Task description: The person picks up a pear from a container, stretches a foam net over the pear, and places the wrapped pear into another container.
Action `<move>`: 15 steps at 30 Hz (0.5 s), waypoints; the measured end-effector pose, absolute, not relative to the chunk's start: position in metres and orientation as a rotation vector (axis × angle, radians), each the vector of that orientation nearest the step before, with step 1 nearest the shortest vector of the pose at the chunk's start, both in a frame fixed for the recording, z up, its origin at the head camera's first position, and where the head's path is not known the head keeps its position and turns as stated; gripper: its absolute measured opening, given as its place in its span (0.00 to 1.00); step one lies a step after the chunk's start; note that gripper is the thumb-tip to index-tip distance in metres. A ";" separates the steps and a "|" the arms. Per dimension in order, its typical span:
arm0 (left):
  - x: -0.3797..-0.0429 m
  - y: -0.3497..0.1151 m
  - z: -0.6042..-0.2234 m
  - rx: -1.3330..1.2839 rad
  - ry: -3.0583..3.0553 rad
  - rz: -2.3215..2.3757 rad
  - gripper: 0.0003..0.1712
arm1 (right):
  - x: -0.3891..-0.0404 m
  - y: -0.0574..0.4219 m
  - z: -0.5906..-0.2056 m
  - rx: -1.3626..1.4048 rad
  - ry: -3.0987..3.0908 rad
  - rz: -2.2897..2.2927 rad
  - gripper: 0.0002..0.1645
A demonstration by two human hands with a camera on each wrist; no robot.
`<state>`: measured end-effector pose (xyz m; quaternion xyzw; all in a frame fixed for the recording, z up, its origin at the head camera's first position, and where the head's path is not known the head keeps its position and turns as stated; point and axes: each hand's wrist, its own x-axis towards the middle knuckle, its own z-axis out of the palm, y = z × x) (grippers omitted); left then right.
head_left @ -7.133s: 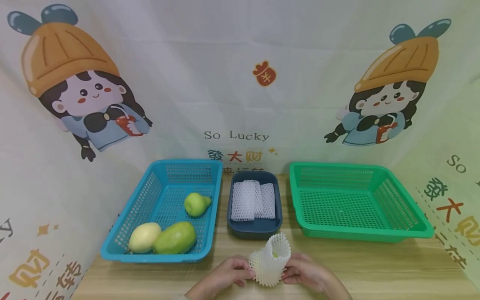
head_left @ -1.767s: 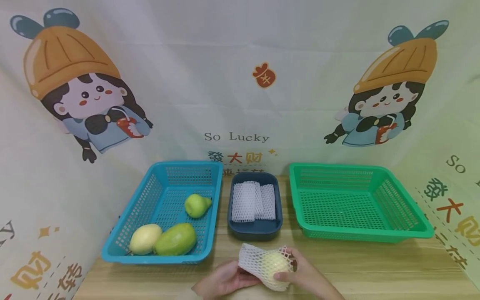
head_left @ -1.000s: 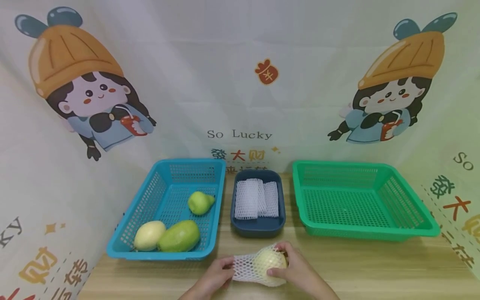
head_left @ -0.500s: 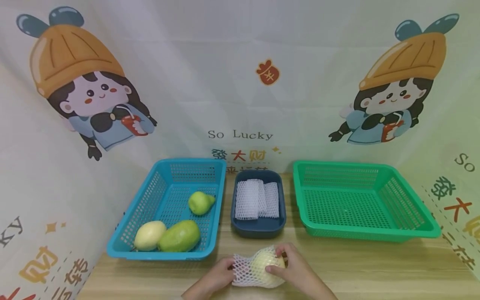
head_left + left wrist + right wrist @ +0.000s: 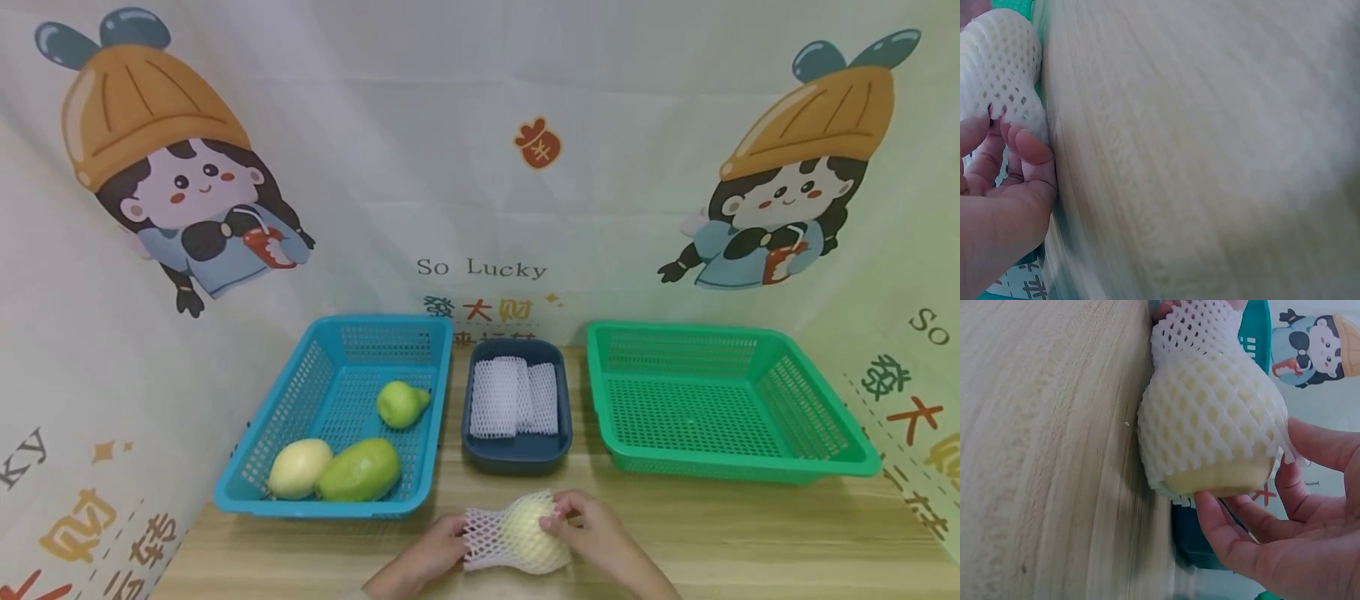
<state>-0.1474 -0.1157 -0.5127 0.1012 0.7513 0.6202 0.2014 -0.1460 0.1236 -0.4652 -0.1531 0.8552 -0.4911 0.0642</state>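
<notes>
The left hand (image 5: 435,546) pinches one end of a white foam net (image 5: 486,540) with its thumb and fingers. The right hand (image 5: 596,533) is at the other end. Its thumb and a finger pinch the edge of the net, and another fingertip touches the fruit from below.

A pale yellow fruit (image 5: 1219,478) sits inside the net, in the end by the right hand. The net goes snugly around it, but a bit of the bottom of the fruit peeks out. On the left hand's side, the net is thin and has no fruit in it. All of this is over the front part of the desk (image 5: 750,533), and I can't tell if the fruit touches the wood.

Just behind the hands is a dark blue box (image 5: 517,467). More foam nets (image 5: 495,398) lie in it, side by side.

To the left is a blue basket (image 5: 315,508). A creamy fruit (image 5: 300,469) and a big green fruit (image 5: 360,471) touch each other near its front. A small green fruit (image 5: 402,405) lies farther back on its right side.

To the right is a green basket (image 5: 735,471) full of little holes. Behind everything hangs a pale cloth (image 5: 390,167) with cartoon kids in orange hats.
</notes>
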 end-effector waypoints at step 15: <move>-0.149 -0.118 -0.509 0.263 2.052 1.716 0.15 | -0.145 0.142 -0.468 -0.187 2.199 -1.773 0.16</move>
